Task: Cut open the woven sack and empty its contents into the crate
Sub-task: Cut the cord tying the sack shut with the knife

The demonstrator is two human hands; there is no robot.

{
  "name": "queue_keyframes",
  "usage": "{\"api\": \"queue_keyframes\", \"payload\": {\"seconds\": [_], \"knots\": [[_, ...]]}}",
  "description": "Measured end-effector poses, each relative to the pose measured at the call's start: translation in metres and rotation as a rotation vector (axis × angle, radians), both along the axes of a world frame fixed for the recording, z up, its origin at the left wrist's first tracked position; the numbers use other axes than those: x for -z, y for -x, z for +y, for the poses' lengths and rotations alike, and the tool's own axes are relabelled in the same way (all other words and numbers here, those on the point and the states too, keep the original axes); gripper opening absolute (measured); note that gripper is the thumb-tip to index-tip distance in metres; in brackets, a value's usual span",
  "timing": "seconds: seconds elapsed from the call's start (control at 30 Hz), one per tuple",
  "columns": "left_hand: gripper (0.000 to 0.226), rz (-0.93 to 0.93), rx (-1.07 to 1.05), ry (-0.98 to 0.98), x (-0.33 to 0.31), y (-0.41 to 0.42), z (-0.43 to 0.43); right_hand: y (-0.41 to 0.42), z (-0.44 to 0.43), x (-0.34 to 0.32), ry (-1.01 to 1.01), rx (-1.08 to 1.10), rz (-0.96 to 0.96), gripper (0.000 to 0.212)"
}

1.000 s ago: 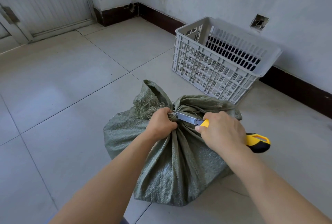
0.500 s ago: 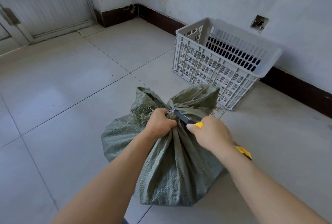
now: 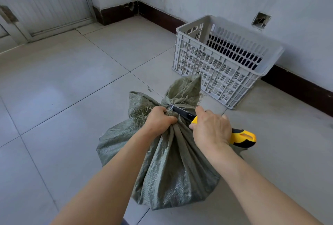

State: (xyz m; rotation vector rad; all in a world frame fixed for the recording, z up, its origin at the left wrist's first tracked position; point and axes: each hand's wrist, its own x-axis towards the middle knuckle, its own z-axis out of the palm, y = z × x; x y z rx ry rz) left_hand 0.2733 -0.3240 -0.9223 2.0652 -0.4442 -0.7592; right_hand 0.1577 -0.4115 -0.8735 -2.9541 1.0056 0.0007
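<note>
A grey-green woven sack [image 3: 169, 174] stands on the tiled floor, its neck bunched and tied. My left hand [image 3: 159, 119] grips the gathered neck just below the tie. My right hand [image 3: 210, 128] holds a yellow and black utility knife [image 3: 242, 137], whose blade tip sits at the tie beside my left fingers. The sack's frayed top flap stands up beyond the tie. A white slatted plastic crate [image 3: 212, 68] stands behind the sack to the right, against the wall. I cannot see what the sack holds.
A dark skirting board [image 3: 297, 87] runs along the white wall behind the crate. A pale door [image 3: 45, 3] is at the back left. Pale floor tiles [image 3: 63, 80] spread to the left of the sack.
The sack's top flap has risen from slumped to upright. My right hand has shifted with the knife, and the blade stays at the tie. My left hand keeps its grip.
</note>
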Motion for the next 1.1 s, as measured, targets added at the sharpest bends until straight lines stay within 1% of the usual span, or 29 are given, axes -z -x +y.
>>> {"api": "queue_keyframes", "payload": {"seconds": [0.07, 0.23, 0.3, 0.4, 0.5, 0.57, 0.67, 0.7, 0.73, 0.8, 0.83, 0.87, 0.9, 1.0, 1.07, 1.1], "knots": [[0.03, -0.002, 0.011, 0.0, -0.001, 0.0, -0.001, 0.002, -0.001, -0.001, 0.01, -0.007, -0.002, 0.025], [0.026, -0.001, 0.003, 0.004, -0.002, -0.002, -0.001, 0.006, 0.005, 0.002, 0.062, -0.032, -0.022, 0.018], [0.025, 0.008, -0.004, 0.017, -0.002, -0.003, 0.0, 0.007, 0.005, 0.003, 0.042, -0.035, -0.024, 0.022], [0.024, 0.012, -0.01, 0.02, -0.002, -0.001, -0.001, 0.005, 0.002, 0.002, 0.031, -0.024, -0.019, 0.034], [0.019, 0.024, -0.034, 0.014, -0.001, 0.0, 0.0, 0.003, 0.002, -0.001, 0.021, -0.009, -0.001, 0.039], [0.019, 0.034, -0.032, 0.005, -0.002, 0.0, 0.0, 0.0, 0.0, -0.001, -0.123, 0.069, -0.009, 0.038], [0.014, 0.04, -0.02, -0.002, -0.002, 0.0, 0.001, -0.003, -0.009, 0.004, -0.488, 0.249, -0.082, 0.042], [0.014, 0.038, -0.025, 0.002, -0.001, 0.0, 0.001, -0.004, -0.01, 0.005, -0.53, 0.275, -0.1, 0.044], [0.015, 0.035, -0.026, 0.007, -0.001, 0.0, 0.001, -0.003, -0.009, 0.006, -0.501, 0.265, -0.098, 0.042], [0.016, 0.03, -0.017, -0.011, -0.002, 0.001, 0.002, -0.001, -0.003, 0.005, -0.261, 0.164, -0.066, 0.036], [0.017, 0.025, -0.006, -0.024, -0.003, 0.0, 0.002, 0.0, -0.001, 0.003, -0.144, 0.102, -0.059, 0.036], [0.019, 0.023, -0.003, -0.03, -0.003, 0.0, 0.003, 0.002, 0.001, 0.001, -0.091, 0.059, -0.067, 0.037], [0.021, 0.016, -0.005, -0.027, -0.004, 0.0, 0.005, 0.003, 0.0, 0.0, -0.106, 0.044, -0.072, 0.037], [0.023, -0.015, -0.029, 0.034, -0.007, 0.001, 0.007, 0.008, -0.007, -0.006, -0.3, 0.098, -0.105, 0.036], [0.049, 0.002, -0.018, 0.094, -0.01, 0.004, 0.007, 0.012, -0.011, -0.011, -0.349, 0.129, -0.105, 0.037], [0.057, 0.003, -0.006, 0.112, -0.01, 0.005, 0.007, 0.014, -0.012, -0.012, -0.353, 0.133, -0.102, 0.037]]}}
